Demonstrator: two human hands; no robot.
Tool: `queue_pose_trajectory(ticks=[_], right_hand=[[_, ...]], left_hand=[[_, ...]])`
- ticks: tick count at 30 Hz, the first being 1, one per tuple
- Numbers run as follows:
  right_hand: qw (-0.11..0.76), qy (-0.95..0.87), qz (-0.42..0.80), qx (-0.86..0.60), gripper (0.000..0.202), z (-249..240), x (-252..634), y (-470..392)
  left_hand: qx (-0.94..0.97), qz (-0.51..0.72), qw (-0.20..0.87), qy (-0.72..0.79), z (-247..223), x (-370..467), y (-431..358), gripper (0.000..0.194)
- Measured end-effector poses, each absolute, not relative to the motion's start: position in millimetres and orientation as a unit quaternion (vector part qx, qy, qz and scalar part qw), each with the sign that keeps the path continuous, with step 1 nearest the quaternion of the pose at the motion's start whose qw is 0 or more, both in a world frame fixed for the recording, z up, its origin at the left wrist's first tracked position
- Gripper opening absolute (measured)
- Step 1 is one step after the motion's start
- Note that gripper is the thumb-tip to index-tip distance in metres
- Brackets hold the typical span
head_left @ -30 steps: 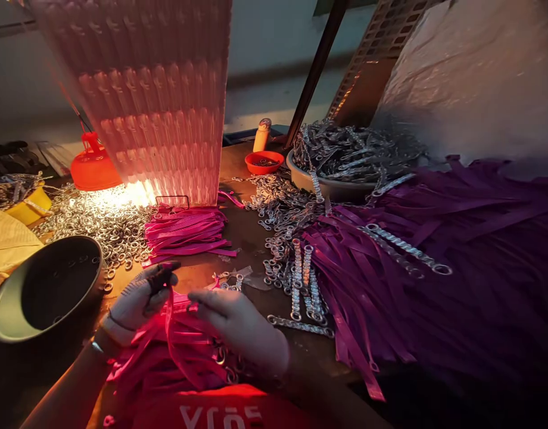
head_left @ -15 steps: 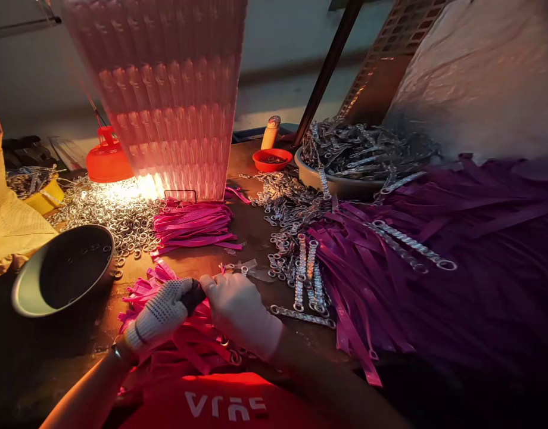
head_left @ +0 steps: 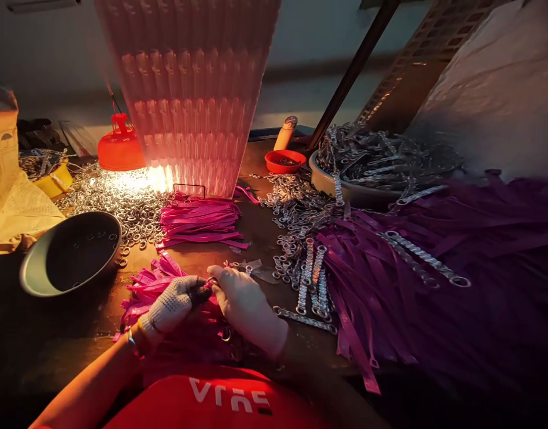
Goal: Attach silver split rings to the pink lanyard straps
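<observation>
My left hand [head_left: 176, 302], in a white dotted glove with dark fingertips, pinches the end of a pink strap [head_left: 208, 283]. From the other side my right hand [head_left: 247, 307], pale and possibly gloved, closes its thumb and forefinger at the same end. Any small part between the fingertips is too hidden to make out. Under both wrists lies a loose bundle of pink straps [head_left: 144, 285]. A metal ring [head_left: 226, 335] shows below my right hand. Just beyond the fingers are a few small bits with a ring [head_left: 248, 269].
Behind lie a pink strap stack [head_left: 202, 221], a heap of metal rings [head_left: 140, 220] and a red lamp [head_left: 121, 146]. A dark bowl [head_left: 28, 271] stands left. On the right are braided metal chain pieces [head_left: 303, 286], a full basin [head_left: 323, 179] and many purple straps [head_left: 372, 286].
My fingertips have parted slightly, so a bit of pink strap now shows between them. The right thumb and forefinger have shifted. The whole view has moved a little.
</observation>
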State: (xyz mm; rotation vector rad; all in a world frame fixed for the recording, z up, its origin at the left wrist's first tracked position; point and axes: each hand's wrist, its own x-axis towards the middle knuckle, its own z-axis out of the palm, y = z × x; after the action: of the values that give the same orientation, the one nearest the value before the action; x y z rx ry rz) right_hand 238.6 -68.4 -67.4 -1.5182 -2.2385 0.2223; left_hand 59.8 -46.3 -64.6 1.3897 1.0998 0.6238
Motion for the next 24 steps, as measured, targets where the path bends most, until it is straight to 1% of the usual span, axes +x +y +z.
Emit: queue_pose_trajectory(ticks=[2,3,4,6,8,12,15,19,21,24], right_hand=[[0.165,-0.809,0.142,-0.546,0.048,-54.7,241.0,-65.8],[0.132,-0.809,0.165,-0.548,0.049,-49.0,241.9,-64.3],[0.098,-0.807,0.181,-0.553,0.045,-44.4,242.3,-62.9],[0.044,-0.8,0.195,-0.566,0.03,-39.1,241.2,-60.5],[0.021,-0.802,0.188,-0.567,0.024,-39.4,238.8,-59.7],[0.037,-0.832,0.144,-0.534,0.029,-48.9,237.3,-63.7],[0.045,-0.855,0.126,-0.5,0.029,-51.7,240.5,-66.7],[0.024,-0.878,0.082,-0.471,0.025,-43.4,245.6,-64.5],[0.024,-0.887,0.059,-0.458,0.029,-37.6,248.5,-61.7],[0.067,-0.883,0.025,-0.463,0.038,-31.3,255.1,-55.8]], left_hand=[[0.601,0.288,0.565,0.487,-66.3,58.6,-50.4,0.027],[0.617,0.292,0.543,0.489,-66.9,58.2,-52.4,0.026],[0.638,0.29,0.52,0.489,-67.5,57.9,-54.3,0.025],[0.67,0.28,0.48,0.492,-68.3,57.6,-58.0,0.024],[0.69,0.271,0.445,0.502,-68.2,57.1,-61.4,0.024],[0.717,0.256,0.403,0.508,-64.7,55.8,-64.8,0.027],[0.732,0.236,0.407,0.493,-62.2,58.1,-62.2,0.025],[0.735,0.213,0.43,0.479,-55.6,61.3,-53.7,0.024],[0.742,0.194,0.449,0.46,-43.1,57.1,-48.1,0.023],[0.772,0.157,0.447,0.424,-10.9,38.0,-39.7,0.021]])
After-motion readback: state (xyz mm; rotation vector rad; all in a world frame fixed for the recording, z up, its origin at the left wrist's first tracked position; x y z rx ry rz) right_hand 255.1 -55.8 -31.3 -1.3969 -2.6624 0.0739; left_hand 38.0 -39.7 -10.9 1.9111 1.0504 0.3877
